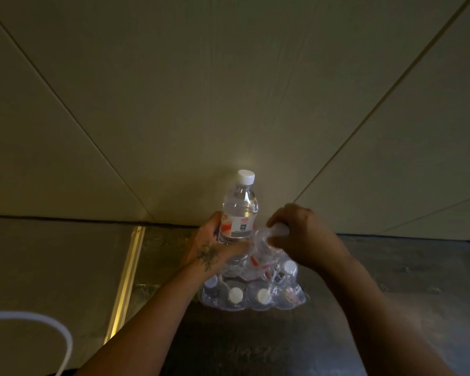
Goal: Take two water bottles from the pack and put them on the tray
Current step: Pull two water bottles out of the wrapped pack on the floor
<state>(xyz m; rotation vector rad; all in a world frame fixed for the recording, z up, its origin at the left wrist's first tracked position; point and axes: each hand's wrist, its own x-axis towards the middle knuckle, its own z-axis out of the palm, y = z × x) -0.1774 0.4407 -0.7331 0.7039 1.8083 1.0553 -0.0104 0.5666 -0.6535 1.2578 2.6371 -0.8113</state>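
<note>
Bottles sit packed together in a clear shrink-wrapped pack [251, 289] on the dark floor [391, 294], close to a pale wall [228, 90], their white caps showing through the plastic. One water bottle [239, 213] stands upright above the far side of the pack, its white cap [246, 177] topmost and a red-and-white label round its middle. The left hand [215, 245], tattooed on the back, is wrapped round this bottle's lower half, fingers curled closed about it and thumb near the label. The right hand [299, 234] is just beside it, fingers bent in and pinched round the white cap of a second bottle [266, 240] that tilts up out of the torn wrap; its body is partly hidden by crumpled plastic. A brass floor strip [126, 280] runs to the left, and a curved white rim [52, 327] shows at the lower left corner.
</note>
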